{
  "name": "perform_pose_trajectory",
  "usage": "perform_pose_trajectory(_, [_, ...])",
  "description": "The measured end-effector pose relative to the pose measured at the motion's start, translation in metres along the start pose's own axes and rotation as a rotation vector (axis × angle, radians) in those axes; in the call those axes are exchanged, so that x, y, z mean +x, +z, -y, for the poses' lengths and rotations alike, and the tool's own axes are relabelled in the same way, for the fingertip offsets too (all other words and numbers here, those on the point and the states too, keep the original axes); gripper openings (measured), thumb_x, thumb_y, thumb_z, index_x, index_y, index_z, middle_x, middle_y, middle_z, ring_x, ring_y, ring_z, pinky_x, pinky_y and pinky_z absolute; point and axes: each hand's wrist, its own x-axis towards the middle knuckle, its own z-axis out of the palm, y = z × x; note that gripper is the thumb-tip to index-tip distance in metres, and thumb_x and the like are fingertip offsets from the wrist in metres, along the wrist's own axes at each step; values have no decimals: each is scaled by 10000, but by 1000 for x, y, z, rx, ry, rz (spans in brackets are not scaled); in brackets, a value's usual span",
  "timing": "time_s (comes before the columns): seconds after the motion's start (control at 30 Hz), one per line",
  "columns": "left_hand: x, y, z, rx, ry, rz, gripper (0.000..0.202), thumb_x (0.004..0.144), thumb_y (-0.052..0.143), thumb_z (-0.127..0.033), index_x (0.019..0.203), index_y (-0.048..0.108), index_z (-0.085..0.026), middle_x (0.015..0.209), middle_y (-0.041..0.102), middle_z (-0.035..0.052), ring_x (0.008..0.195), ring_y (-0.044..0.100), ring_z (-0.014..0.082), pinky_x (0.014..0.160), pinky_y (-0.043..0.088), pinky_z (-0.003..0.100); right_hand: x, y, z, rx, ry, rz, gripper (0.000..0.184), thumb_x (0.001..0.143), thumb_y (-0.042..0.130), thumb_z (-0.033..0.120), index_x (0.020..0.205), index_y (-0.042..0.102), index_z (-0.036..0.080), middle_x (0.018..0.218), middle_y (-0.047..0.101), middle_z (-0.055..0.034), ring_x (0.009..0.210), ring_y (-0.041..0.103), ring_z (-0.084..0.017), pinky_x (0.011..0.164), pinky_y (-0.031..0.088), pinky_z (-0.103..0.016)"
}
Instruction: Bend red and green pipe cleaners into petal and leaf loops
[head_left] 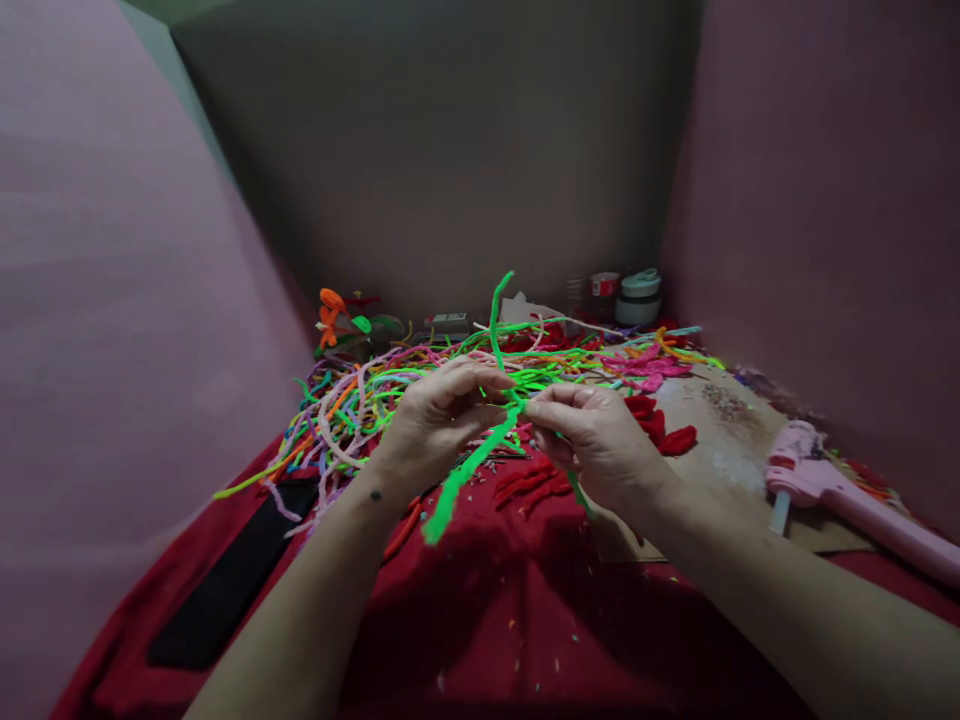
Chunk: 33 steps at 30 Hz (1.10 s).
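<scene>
Both my hands meet at the middle of the view and pinch a bright green pipe cleaner (469,470). My left hand (439,415) is closed on it from the left, and my right hand (589,435) is closed on it from the right. One end of the green pipe cleaner sticks up past my fingers; a thicker twisted end hangs down toward me. Behind my hands lies a tangled pile of pipe cleaners (360,395) in many colours on the red cloth (480,620).
A pink glue gun (840,495) lies on a cardboard sheet (720,440) at the right. Red pipe-cleaner pieces (664,425) lie beside my right hand. An orange pipe-cleaner flower (330,315) and small jars (637,297) stand at the back. A black strip (232,580) lies at the left.
</scene>
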Motion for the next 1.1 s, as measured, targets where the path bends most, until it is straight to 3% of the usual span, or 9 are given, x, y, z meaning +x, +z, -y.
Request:
perform_pose_trajectory(0.13, [1,0,4,321,257,25,60,732,615,-219,761,668,-217,868,557,36,809,516,140,706,401,236,1,1,-1,16,-3,32,151,646,587,217,539,495,160,432,445,51,364,284,-36,377,166,-208])
perform_pose_trajectory(0.27, [2,2,-1,449,327,128,117,779,538,-194,669,575,-182,766,553,27,782,470,146,765,367,274,0,1,-2,-126,-90,65,191,680,551,208,515,466,164,441,417,52,399,309,-47,412,229,-213])
perform_pose_trajectory(0.33, [0,4,-4,415,213,161,155,790,511,-212,641,512,-169,673,497,5,692,435,131,685,363,258,-3,1,-3,-258,-168,62,206,704,527,202,515,452,167,466,410,49,439,340,-59,443,262,-217])
perform_pose_trajectory(0.43, [-2,5,-4,238,-100,244,215,813,464,-290,639,452,-164,595,389,-32,561,360,95,530,313,220,-8,3,-4,-567,-377,-30,193,724,504,175,534,471,166,502,414,41,492,359,-72,500,291,-231])
perform_pose_trajectory(0.53, [-2,6,-1,80,-253,313,227,803,471,-336,666,451,-157,609,405,-37,556,377,82,519,319,207,-10,4,-5,-746,-501,-100,180,738,500,163,559,509,160,525,454,31,519,383,-79,538,311,-238])
perform_pose_trajectory(0.6, [-1,5,1,53,-275,308,221,799,477,-337,678,450,-155,607,425,-37,552,391,79,516,326,202,-9,4,-4,-671,-433,-66,190,754,493,178,567,523,158,536,490,22,524,414,-80,536,332,-229])
perform_pose_trajectory(0.8, [2,-1,2,27,-290,202,204,789,499,-330,688,454,-159,560,378,-57,480,321,53,443,258,176,-1,1,2,-269,-6,114,179,713,554,246,564,537,148,513,561,8,374,394,-53,366,291,-192])
perform_pose_trajectory(0.93, [3,0,-2,79,-286,196,187,768,525,-301,672,510,-143,547,402,-51,480,338,51,449,263,178,0,-2,-1,-215,25,96,201,712,575,270,560,548,141,500,571,7,328,378,-40,317,270,-178])
perform_pose_trajectory(1.1, [2,3,-1,56,-275,165,249,743,549,-295,566,460,-144,510,389,-56,462,321,45,441,249,186,2,-4,-4,-142,68,117,176,694,619,270,591,571,136,528,606,-6,346,417,-48,304,309,-170])
